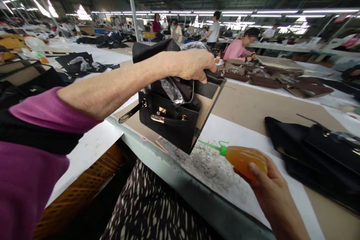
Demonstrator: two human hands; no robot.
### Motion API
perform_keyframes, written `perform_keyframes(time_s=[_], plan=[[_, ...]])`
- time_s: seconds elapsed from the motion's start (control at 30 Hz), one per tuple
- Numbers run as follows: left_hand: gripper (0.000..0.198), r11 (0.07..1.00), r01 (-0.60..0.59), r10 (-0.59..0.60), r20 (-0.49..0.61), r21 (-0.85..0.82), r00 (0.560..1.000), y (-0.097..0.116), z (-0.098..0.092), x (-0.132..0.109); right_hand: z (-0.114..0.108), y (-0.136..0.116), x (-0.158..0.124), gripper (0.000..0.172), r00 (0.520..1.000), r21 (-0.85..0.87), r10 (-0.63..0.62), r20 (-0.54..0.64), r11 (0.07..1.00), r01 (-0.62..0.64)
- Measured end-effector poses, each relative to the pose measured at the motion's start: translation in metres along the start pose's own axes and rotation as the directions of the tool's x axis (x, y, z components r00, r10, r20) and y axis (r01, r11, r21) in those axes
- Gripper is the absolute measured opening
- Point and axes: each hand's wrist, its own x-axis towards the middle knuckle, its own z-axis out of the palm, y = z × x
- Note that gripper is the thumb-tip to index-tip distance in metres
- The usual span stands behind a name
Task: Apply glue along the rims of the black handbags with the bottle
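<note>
My left hand [197, 63] reaches across and is closed on the upper edge of a black handbag [171, 131], which is tilted above the table's front edge. Gold-coloured metal fittings and straps show on the bag's front, and clear plastic wraps part of its handle. Its side stands open, showing a beige inner face. In my right hand [267, 180] is a squeeze bottle [244, 159] of amber liquid with a green cap and a long thin nozzle. The nozzle tip points at the bag's lower side corner; whether it touches cannot be made out.
Black bag pieces [317, 153] lie on the table at right, brown ones [261, 75] farther back. More black bags [30, 78] are at left. A yellow plastic crate [81, 191] stands below the table edge [168, 165]. A person in pink [236, 49] works across the table.
</note>
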Motion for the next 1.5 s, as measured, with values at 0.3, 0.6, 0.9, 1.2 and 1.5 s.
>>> perform_keyframes(time_s=[0.3, 0.6, 0.9, 1.2, 1.5], plan=[[0.013, 0.977, 0.096, -0.097, -0.004, 0.191, 0.995, 0.026, 0.051, -0.047, 0.006, 0.022, 0.020, 0.055, 0.998, -0.057, -0.063, 0.026, 0.996, 0.065], [0.015, 0.980, 0.097, -0.092, -0.041, 0.171, 0.995, 0.040, 0.062, -0.063, 0.013, 0.035, 0.049, 0.062, 0.970, -0.254, -0.244, -0.006, 0.938, 0.234], [0.012, 0.986, 0.075, -0.066, -0.065, 0.149, 0.996, 0.040, 0.067, -0.066, 0.023, 0.020, 0.053, 0.062, 0.940, -0.406, -0.338, 0.045, 0.854, 0.326], [0.008, 0.991, 0.055, -0.045, -0.085, 0.125, 0.995, 0.041, 0.077, -0.069, 0.019, 0.033, 0.055, 0.060, 0.961, -0.441, -0.254, 0.106, 0.855, 0.274], [0.006, 0.983, 0.019, 0.008, -0.144, 0.182, 0.989, 0.049, 0.086, -0.083, 0.016, 0.038, 0.047, 0.060, 0.973, -0.453, -0.179, 0.144, 0.863, 0.226]])
